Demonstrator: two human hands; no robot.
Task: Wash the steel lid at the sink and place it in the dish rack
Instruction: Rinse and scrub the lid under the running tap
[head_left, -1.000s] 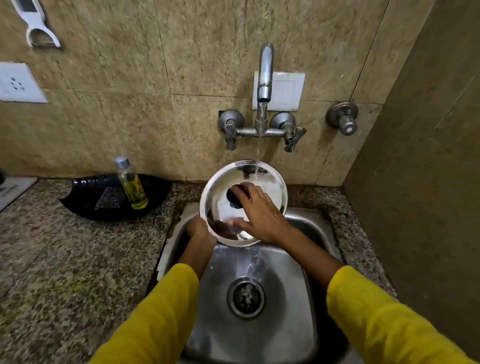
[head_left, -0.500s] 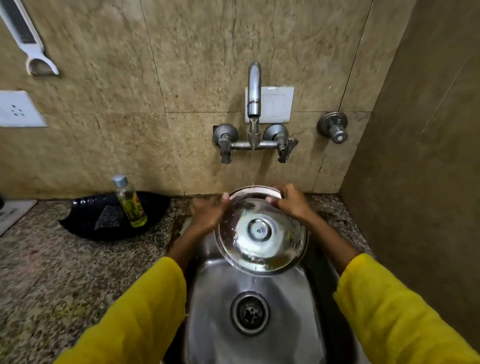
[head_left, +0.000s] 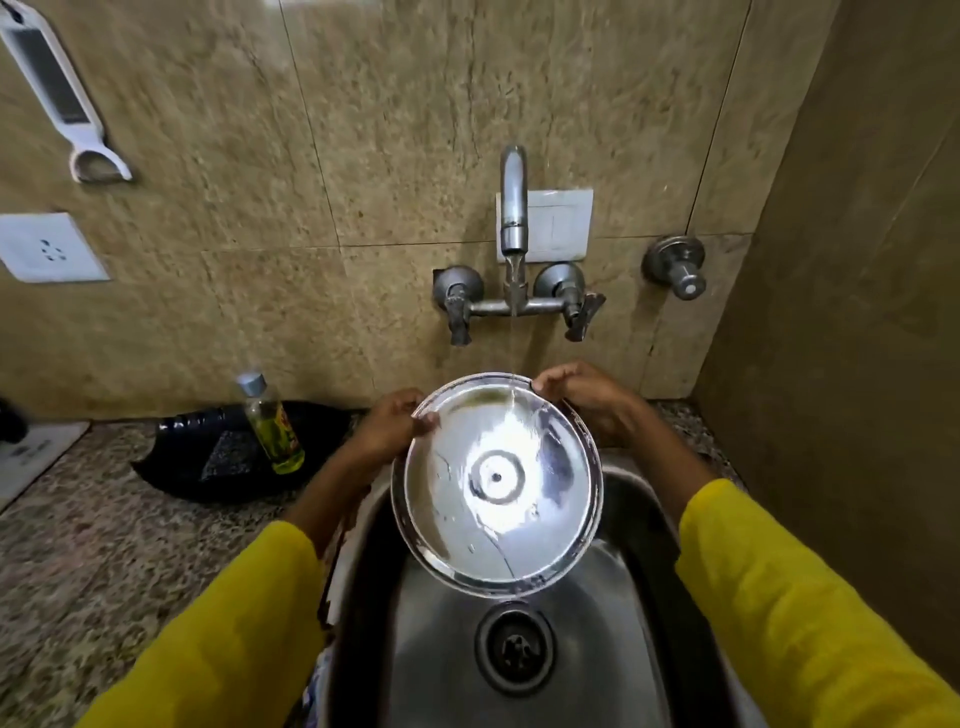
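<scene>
Gripping the steel lid (head_left: 498, 486) by its far rim, the left hand (head_left: 387, 428) and right hand (head_left: 584, 395) each close fingers over the edge, holding it tilted above the steel sink (head_left: 639, 525) at the centre of the frame. Water from the tap (head_left: 513, 208) strikes the lid's upper edge. Left of it, an oil bottle (head_left: 270, 421) stands on the granite worktop (head_left: 104, 545).

No text is legible anywhere (the bottle (head_left: 271, 423) label is blurred).
</scene>
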